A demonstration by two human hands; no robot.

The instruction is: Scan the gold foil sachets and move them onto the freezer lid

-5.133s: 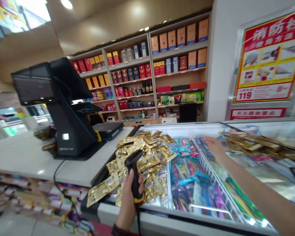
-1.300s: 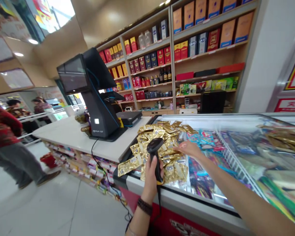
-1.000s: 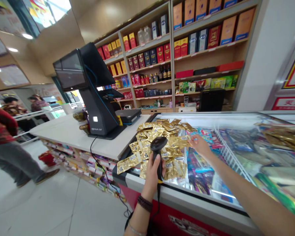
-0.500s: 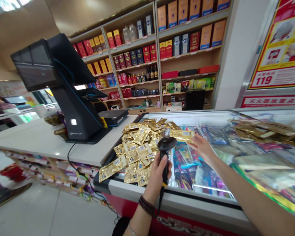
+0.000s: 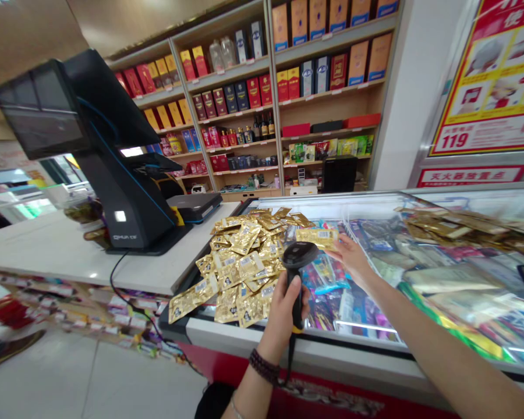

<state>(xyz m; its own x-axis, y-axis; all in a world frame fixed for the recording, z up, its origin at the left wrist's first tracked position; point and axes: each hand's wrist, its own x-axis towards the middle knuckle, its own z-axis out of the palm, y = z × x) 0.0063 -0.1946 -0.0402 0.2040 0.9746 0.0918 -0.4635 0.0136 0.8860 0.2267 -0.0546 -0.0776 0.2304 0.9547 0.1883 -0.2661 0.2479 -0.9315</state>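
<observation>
My left hand (image 5: 287,305) is wrapped round the handle of a black barcode scanner (image 5: 300,255), held upright with its head toward the packets. Between the fingertips of my right hand (image 5: 351,256) is the end of a gold foil packet (image 5: 317,237), its barcode facing up, just beyond the scanner head. To the left, a heap of similar gold packets (image 5: 240,256) lies on the glass top of a chest freezer (image 5: 231,337). A second heap of gold packets (image 5: 454,228) lies farther right on the glass.
Left of the freezer, a white counter (image 5: 61,250) carries a black checkout terminal (image 5: 126,198) and a flat black device (image 5: 196,206). A cable (image 5: 133,302) hangs down the counter front. Shelves of boxed goods (image 5: 244,96) stand behind. Part of another person's foot (image 5: 13,349) shows at left.
The view has shifted a little to the right. The scanner and the held packet are slightly closer together; both hands keep their grips.
</observation>
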